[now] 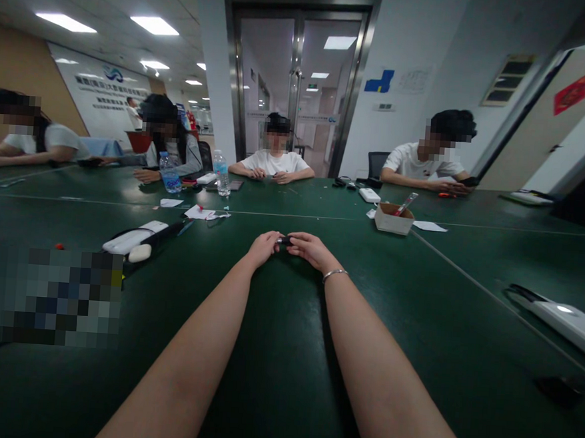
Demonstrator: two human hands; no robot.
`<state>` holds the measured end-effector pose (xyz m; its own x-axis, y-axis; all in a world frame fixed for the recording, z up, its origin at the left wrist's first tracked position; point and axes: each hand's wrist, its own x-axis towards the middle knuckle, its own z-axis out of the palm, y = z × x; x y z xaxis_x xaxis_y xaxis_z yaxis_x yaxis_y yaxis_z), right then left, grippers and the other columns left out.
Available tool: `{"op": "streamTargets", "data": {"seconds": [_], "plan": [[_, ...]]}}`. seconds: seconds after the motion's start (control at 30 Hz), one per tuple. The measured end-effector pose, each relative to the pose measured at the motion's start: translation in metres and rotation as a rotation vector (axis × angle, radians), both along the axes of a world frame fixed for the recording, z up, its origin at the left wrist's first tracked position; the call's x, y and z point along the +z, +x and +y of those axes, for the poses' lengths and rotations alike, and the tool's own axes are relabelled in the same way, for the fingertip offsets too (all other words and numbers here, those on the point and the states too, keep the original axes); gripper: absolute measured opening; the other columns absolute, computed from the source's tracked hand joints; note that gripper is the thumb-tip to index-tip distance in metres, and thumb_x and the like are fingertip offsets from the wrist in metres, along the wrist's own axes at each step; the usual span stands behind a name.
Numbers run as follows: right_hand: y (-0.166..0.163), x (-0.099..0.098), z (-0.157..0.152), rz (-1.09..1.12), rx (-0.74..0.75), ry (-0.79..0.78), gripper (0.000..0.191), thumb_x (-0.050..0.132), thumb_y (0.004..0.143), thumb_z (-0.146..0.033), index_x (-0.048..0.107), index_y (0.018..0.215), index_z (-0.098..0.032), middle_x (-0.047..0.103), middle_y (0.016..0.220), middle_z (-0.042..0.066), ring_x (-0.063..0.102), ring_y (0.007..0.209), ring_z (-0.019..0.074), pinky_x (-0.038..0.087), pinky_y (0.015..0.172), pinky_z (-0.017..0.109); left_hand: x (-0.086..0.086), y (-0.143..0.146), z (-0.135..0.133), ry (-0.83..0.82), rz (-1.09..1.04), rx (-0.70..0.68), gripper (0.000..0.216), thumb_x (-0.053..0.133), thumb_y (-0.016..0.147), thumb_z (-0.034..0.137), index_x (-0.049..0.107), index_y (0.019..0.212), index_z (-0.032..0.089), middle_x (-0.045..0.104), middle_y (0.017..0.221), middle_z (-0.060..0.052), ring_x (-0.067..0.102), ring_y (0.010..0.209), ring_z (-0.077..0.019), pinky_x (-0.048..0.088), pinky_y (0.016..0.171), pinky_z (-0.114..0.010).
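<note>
Both arms reach forward over the dark green table (283,352). Between my two hands is a small black object with a silvery end (284,240); it is too small for me to tell its kind. My left hand (263,248) is closed, its fingertips at the silvery end on the left. My right hand (312,250), below a wrist with a silver bracelet (335,273), pinches the black part from the right. The fingers partly hide the object.
A small open box (394,219) stands ahead to the right. White power banks (138,236) and cables lie left, with another white device (566,321) right. Paper scraps (205,213) and water bottles (221,174) are farther off. Several people sit across the table.
</note>
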<state>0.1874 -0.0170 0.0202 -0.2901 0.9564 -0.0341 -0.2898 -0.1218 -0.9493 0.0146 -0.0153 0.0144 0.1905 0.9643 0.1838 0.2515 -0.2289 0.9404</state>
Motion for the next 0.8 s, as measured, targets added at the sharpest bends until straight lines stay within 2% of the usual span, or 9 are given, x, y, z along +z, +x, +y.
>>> {"op": "streamTargets", "data": {"seconds": [0.17,0.57,0.8], "plan": [[0.0003,0.0001,-0.0009,0.003,0.011,0.004,0.018,0.065,0.078,-0.002,0.062,0.093,-0.01,0.067,0.081,0.008,0.067,0.062,0.0119,0.058,0.06,0.019,0.002,0.0002,-0.0007,-0.031,-0.016,0.009,0.026,0.047,0.077,0.025,0.064,0.094,0.016,0.053,0.067,0.0,0.044,0.05,-0.0085,0.035,0.048,-0.02],[-0.0013,0.0027,-0.0038,0.005,-0.005,0.004,0.018,0.062,0.079,0.001,0.06,0.094,-0.01,0.067,0.082,0.008,0.067,0.064,0.0127,0.058,0.063,0.021,-0.0049,-0.002,0.004,0.004,-0.023,-0.009,0.035,0.041,0.083,0.039,0.063,0.092,0.013,0.048,0.053,0.003,0.041,0.046,-0.0087,0.03,0.045,-0.02],[-0.0015,0.0024,-0.0037,0.013,-0.013,0.003,0.018,0.057,0.081,0.002,0.059,0.093,-0.01,0.067,0.081,0.007,0.067,0.064,0.0129,0.058,0.064,0.022,-0.0038,-0.0012,0.0043,-0.032,-0.058,-0.04,0.026,0.046,0.079,0.03,0.061,0.095,0.014,0.05,0.052,0.003,0.042,0.043,-0.0079,0.031,0.044,-0.019]]}}
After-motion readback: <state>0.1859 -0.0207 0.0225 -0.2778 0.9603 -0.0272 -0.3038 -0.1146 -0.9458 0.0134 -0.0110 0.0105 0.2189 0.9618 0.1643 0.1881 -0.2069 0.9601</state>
